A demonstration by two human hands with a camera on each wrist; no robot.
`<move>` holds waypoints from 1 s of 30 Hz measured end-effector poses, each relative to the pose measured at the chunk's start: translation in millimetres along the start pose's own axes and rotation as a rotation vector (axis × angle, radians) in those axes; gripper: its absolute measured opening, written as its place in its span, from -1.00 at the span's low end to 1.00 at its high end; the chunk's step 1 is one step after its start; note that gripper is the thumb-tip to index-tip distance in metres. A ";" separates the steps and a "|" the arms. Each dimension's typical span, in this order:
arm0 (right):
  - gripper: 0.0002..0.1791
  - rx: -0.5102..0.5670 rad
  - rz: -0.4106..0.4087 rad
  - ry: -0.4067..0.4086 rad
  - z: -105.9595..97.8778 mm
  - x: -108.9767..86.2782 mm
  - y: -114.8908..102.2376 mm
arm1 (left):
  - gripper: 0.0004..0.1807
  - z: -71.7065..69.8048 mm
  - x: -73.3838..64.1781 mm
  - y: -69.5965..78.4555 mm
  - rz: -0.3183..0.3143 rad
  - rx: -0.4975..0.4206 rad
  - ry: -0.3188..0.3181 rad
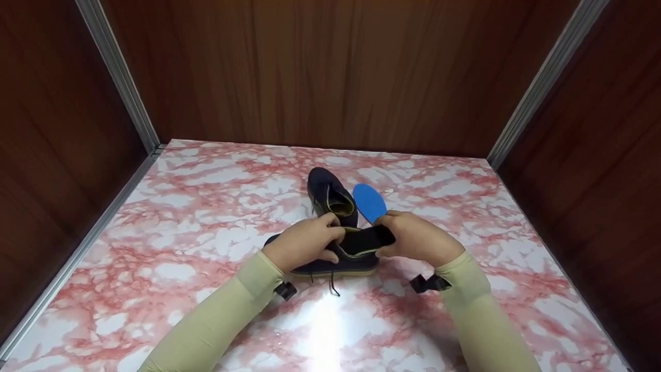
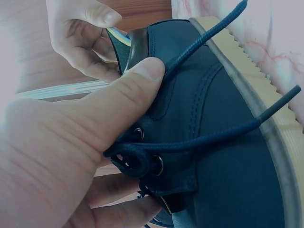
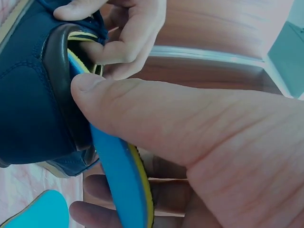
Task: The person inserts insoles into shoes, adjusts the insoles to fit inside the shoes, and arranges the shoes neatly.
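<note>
A dark navy lace-up shoe (image 1: 356, 266) with a tan sole rests on the table, toe to the left. My left hand (image 1: 304, 240) grips it around the lace area, thumb on the outer side by the eyelets (image 2: 138, 133), other fingers at the tongue and opening. Loose lace ends (image 2: 204, 145) hang over the shoe's side. In my right hand (image 1: 421, 237) is an insole (image 3: 121, 175), black on top, blue below with a yellow layer, pinched between thumb and fingers. Its front part is inside the shoe's opening, hidden there; the heel end sticks out over the shoe's collar (image 3: 59, 85).
Behind the gripped shoe stands a second navy shoe (image 1: 321, 186), toe pointing away. Right of it a blue insole (image 1: 368, 201) lies flat on the red-and-white marbled table (image 1: 206, 206). Brown wood-look panels (image 1: 330, 72) with metal corner rails enclose the table at back and sides.
</note>
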State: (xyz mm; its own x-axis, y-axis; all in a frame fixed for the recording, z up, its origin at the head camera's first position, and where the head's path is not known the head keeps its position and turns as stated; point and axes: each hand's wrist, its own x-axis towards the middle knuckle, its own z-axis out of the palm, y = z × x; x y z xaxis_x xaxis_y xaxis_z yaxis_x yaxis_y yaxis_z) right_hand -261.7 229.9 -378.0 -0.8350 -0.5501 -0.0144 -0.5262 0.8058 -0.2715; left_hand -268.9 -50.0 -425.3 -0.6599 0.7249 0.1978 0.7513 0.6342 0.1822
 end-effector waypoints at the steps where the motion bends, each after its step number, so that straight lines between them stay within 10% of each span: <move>1: -0.53 -0.001 -0.001 0.005 0.4 0.0 0.1 | -0.60 0.1 0.0 0.0 0.000 0.001 0.000; 30: -0.45 -0.088 -0.025 0.046 13.9 4.9 -10.9 | -0.58 -0.6 1.8 2.2 -0.010 0.033 -0.010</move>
State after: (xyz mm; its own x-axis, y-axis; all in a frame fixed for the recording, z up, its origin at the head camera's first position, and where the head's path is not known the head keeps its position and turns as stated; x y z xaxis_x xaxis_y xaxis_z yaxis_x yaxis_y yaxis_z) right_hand -257.8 215.4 -388.5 -0.8267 -0.5615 0.0362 -0.5576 0.8090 -0.1858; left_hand -268.5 -47.5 -423.9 -0.6672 0.7213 0.1862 0.7448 0.6496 0.1525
